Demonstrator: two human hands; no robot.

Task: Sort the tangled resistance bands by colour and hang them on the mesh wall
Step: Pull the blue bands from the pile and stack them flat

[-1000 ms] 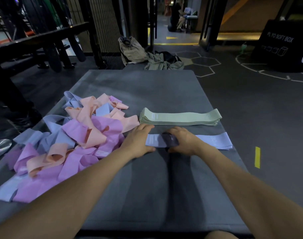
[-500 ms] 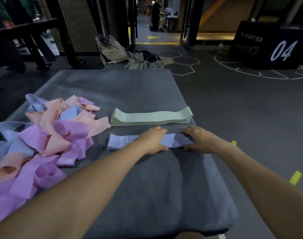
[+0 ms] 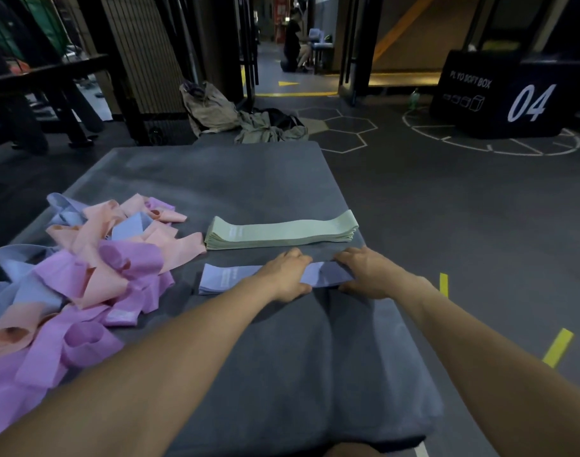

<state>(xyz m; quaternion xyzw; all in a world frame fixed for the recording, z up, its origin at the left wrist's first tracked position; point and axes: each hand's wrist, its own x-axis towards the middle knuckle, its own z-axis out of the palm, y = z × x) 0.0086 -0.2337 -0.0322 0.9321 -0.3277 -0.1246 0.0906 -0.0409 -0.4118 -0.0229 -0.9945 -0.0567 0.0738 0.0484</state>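
Observation:
A lavender-blue resistance band lies flat across the grey mat, just in front of a neat stack of pale green bands. My left hand presses palm-down on the blue band's middle. My right hand presses on its right end, near the mat's right edge, with the thumb at the band's near edge. A tangled pile of purple, peach and blue bands covers the mat's left side. No mesh wall shows clearly.
The mat's right edge drops to dark gym floor with yellow tape marks. Bags and clothing lie beyond the mat's far end. A black soft box marked 04 stands at the back right. A person sits far back in the corridor.
Both hands have slid rightward along the blue band: the left from its left end to the middle, the right from the middle to the right end. The view has swung right.

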